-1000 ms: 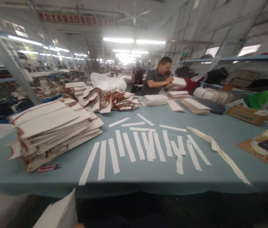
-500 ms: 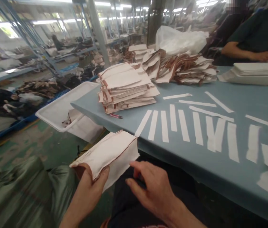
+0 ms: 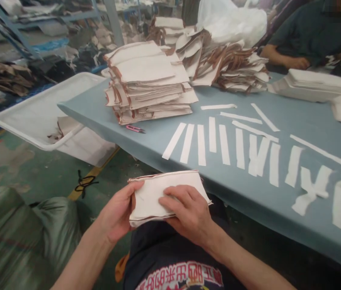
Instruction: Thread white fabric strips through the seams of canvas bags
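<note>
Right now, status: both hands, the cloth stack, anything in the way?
Left hand grips cloth stack at its end. Right hand spread on top, thumb hidden. Table edge close ahead.

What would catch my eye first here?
Near the bottom, the left hand grips a cream cloth bundle over the lap, the right hand resting on top. Beyond, white strips lie in rows on the blue table, with a tall stack of brown-edged cream pieces at its left corner.
</note>
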`<state>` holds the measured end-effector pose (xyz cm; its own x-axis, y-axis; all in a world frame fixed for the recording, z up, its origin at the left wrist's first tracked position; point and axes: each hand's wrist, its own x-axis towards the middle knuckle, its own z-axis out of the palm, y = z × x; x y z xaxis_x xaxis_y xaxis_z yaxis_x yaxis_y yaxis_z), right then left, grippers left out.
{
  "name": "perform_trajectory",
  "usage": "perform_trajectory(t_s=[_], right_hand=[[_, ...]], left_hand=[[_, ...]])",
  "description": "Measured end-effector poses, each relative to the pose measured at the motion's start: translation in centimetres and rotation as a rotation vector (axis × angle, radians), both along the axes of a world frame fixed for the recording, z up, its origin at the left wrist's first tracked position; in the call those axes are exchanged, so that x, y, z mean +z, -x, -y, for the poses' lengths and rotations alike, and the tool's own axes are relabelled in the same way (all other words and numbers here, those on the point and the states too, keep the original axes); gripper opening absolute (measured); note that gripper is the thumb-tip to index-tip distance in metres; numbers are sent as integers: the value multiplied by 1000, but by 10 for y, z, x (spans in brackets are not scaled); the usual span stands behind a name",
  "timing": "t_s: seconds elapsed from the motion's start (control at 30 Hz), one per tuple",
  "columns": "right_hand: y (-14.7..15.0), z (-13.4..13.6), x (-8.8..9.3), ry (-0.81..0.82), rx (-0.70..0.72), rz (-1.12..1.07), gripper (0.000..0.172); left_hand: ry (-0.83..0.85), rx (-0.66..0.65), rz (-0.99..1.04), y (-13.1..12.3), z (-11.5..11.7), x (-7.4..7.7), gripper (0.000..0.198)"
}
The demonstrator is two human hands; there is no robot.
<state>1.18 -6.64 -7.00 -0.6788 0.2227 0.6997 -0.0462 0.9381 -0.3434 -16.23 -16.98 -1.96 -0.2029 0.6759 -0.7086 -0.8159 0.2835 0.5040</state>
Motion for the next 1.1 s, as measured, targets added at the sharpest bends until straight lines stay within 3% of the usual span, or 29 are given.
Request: perform_trajectory(t_s=[0.13,0.2,0.3,0.4,0.5,0.57,0.73,0.83,1.0,1.1], right_hand=[[-1,-12,-21,80,32,43,18],[-3,-14,-24,196,63,97,18],[-10,-15,-21,394,94,160,13],[-19,-18,-15,476,85,207,10],[-28,-20,-9,490,78,256,8],[-34,-19,-3,555,68,290,1],[-40,-18,20,1021,56,299,33],[-34,-23,30,1268,122,299,40],[-18,-31,26,1614,310,385,59],[-14,-34,19,1725,429,385,64]], left_hand=[[-5,-53,-58,5,-6,-12,50],[-63,-192,-163,14,2,-15,64],[-143,-415,-513,27,19,-19,81],[-183,-570,-858,28,28,-18,56],[-213,-676,-959,15,20,-13,33],[-234,-669,-1011,5,9,-8,30],[-277,-690,-1127,-12,-8,3,25],[-242,-659,-1152,-16,-9,7,20],[-210,-579,-1065,-21,-9,11,23],[-227,-580,-1026,-23,-12,11,23]])
